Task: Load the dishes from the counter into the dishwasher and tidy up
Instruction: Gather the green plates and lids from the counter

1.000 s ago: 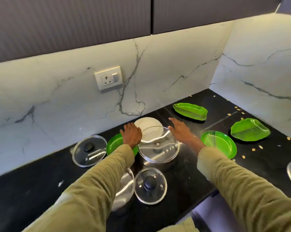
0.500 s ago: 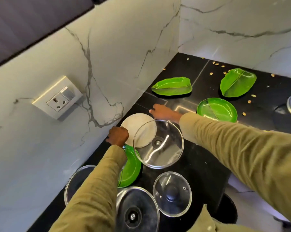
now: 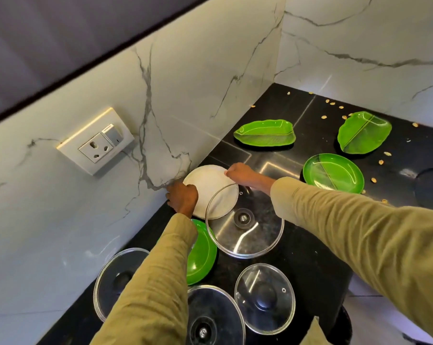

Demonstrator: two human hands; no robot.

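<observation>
White veined marble walls [image 3: 198, 78], wall socket [image 3: 96, 141], black counter [image 3: 314, 247].

A single head-worn wide-angle camera looks steeply down from above and close in, tilted to one side, facing a black counter [image 3: 310, 257] in a corner of marble wall [image 3: 198, 78]. Both sleeves enter from the bottom edge.

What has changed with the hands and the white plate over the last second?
Both hands have closed in on the white plate: the left hand, earlier near the round green plate, now grips its left rim, and the right hand, earlier flat and open beside the large glass lid, now grips its far rim. The plate itself, the lids and the green plates look unmoved.
</observation>
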